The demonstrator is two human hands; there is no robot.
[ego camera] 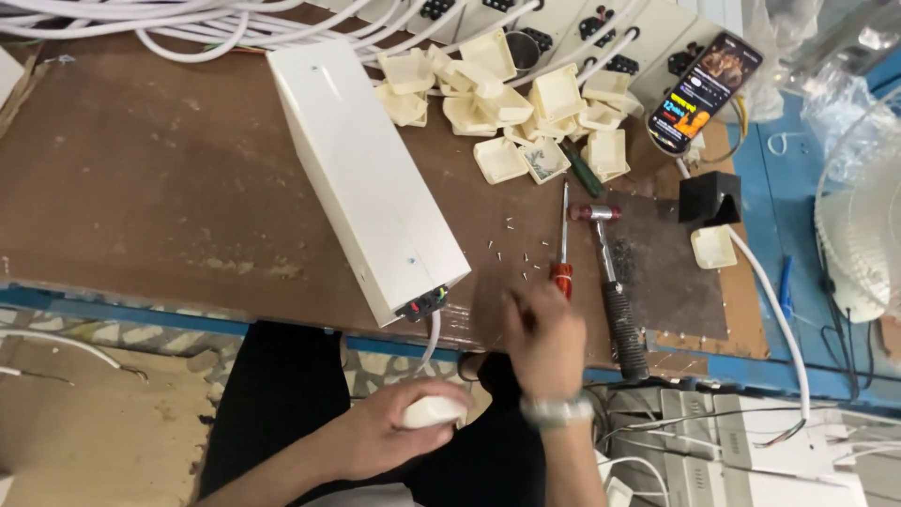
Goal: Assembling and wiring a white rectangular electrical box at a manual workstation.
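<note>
The left hand (389, 434) is closed in a grip round a small white plastic piece (434, 410), smooth and rounded at its corners, held below the near edge of the worktop (141, 188) over the person's lap; its long axis runs roughly left to right, though which end is which cannot be told. A white cable (432, 340) hangs down toward it from the near end of a long white box (366, 174), which lies on the worktop with its long axis slanting from the far edge down to the near edge, its dark connector end pointing at the person. The right hand (542, 338) is blurred at the near edge, fingers curled, and whether its grip holds anything cannot be told; it is just beside the red handle of a screwdriver (562, 246), whose shaft points to the far edge. A hammer (615, 291) lies near it, black handle toward the near edge. White square caps (511, 103) are heaped by the far edge.
</note>
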